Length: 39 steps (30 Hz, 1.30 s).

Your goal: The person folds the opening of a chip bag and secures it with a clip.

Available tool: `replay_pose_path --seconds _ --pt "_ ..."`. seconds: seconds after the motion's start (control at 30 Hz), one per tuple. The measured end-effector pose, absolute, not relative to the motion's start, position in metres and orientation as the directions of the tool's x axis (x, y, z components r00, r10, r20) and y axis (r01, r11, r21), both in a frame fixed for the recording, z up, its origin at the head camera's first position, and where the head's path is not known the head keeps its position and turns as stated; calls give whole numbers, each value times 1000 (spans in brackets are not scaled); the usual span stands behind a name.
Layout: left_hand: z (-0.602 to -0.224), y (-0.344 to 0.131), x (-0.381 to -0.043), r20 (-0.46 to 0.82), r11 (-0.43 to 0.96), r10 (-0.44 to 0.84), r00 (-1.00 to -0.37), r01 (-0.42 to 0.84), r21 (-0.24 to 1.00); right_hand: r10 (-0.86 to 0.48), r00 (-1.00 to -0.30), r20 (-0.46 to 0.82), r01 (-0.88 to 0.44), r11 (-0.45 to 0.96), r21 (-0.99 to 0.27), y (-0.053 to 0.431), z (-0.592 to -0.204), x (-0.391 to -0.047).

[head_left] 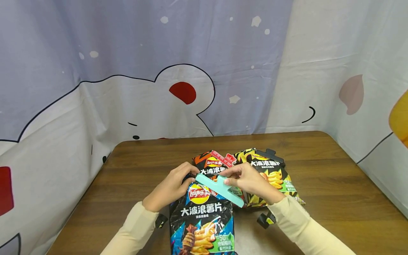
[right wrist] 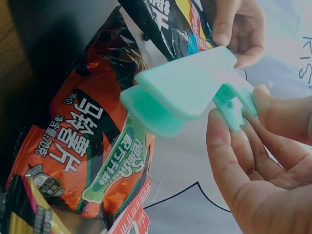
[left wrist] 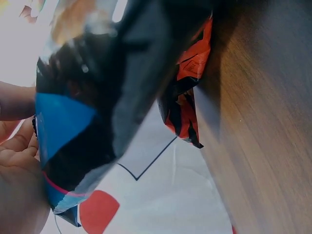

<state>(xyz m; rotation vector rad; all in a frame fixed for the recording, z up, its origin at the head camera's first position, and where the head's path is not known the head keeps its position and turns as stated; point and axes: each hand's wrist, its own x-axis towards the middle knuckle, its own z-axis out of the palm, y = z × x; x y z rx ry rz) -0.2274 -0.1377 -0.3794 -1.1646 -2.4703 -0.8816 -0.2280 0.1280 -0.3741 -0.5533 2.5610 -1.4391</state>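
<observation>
A black and blue potato chip bag (head_left: 204, 226) stands tilted at the table's near middle. My left hand (head_left: 172, 186) pinches its top edge at the left corner between thumb and fingers. With thumb and fingers, my right hand (head_left: 248, 179) squeezes the handle of a mint-green bag clip (head_left: 220, 187), which slants across the top of this bag. In the right wrist view the clip's two long bars (right wrist: 185, 87) stand apart at the near end. Its far end reaches the bag's top beside my left fingers; how much of the edge lies between the bars is hidden.
Behind stands an orange and black chip bag (head_left: 199, 161) with a red clip (head_left: 223, 158) on top. To its right leans a yellow and black chip bag (head_left: 271, 173) with a black clip (head_left: 269, 156). A printed curtain (head_left: 143, 106) hangs beyond the wooden table (head_left: 140, 159).
</observation>
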Motion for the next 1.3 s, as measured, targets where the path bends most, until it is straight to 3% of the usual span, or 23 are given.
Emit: replay_pose_path --seconds 1.3 --pt "-379 -135 -229 506 482 584 -635 773 413 -436 -899 50 -262 442 -858 118 -379 -229"
